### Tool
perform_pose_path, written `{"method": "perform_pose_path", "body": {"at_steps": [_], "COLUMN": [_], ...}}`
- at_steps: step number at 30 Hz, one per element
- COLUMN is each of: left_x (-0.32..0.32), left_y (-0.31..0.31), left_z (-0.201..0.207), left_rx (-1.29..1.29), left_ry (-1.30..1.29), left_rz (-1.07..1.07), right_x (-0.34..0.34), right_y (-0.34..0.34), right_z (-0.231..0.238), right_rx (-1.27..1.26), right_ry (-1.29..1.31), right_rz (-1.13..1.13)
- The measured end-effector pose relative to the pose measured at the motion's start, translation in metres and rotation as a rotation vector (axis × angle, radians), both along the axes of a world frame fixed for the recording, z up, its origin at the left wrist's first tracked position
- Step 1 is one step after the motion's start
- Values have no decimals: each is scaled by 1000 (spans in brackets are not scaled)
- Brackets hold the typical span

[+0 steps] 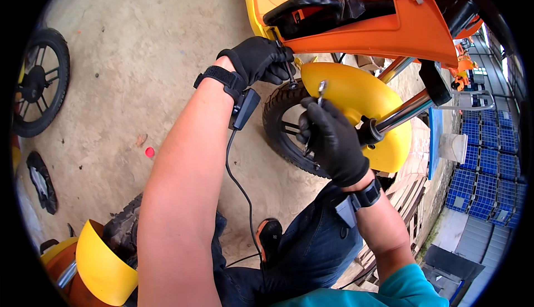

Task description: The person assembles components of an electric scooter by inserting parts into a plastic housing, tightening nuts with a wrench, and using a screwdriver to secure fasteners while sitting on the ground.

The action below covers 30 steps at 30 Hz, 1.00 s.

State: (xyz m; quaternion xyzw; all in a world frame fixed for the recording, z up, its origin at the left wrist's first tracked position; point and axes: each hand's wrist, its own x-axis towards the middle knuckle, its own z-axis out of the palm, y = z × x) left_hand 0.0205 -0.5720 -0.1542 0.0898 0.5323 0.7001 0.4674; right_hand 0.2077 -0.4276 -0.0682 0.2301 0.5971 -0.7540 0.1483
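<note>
My left hand [260, 62], in a black glove, is closed at the lower edge of the orange body panel [361, 34] of a motorbike. Its fingers are around a thin dark rod-like tool [292, 83], whose knobbed end shows below them; its exact kind is unclear. To the right, my right hand [334, 134], also in a black glove, grips a shiny metal wrench [322, 87]. One wrench head sticks up past the thumb, in front of the yellow front fender [356, 84]. Under the fender is the black front wheel [278, 118], partly hidden by my right hand.
A chrome fork tube [405, 111] passes right of my right hand. Another wheel [39, 84] stands at far left, and a second yellow fender [105, 262] at lower left. Wooden slats [409, 196] and blue caged stacks [481, 165] are on the right.
</note>
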Motion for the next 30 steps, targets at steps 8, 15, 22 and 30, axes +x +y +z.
{"method": "perform_pose_path", "body": {"at_steps": [8, 15, 22, 30], "left_x": [1, 3, -1, 18], "left_y": [0, 0, -7, -16], "left_z": [3, 0, -8, -13], "left_rx": [-10, 8, 59, 120], "left_ry": [-24, -29, -187, -78], "left_rz": [9, 10, 42, -89], "right_x": [6, -28, -34, -33], "right_y": [-22, -29, -24, -28], "right_z": [-23, -34, -44, -48], "right_rx": [522, -280, -320, -197], "right_ry": [216, 8, 3, 41], "right_rz": [188, -165, -204, -240]}}
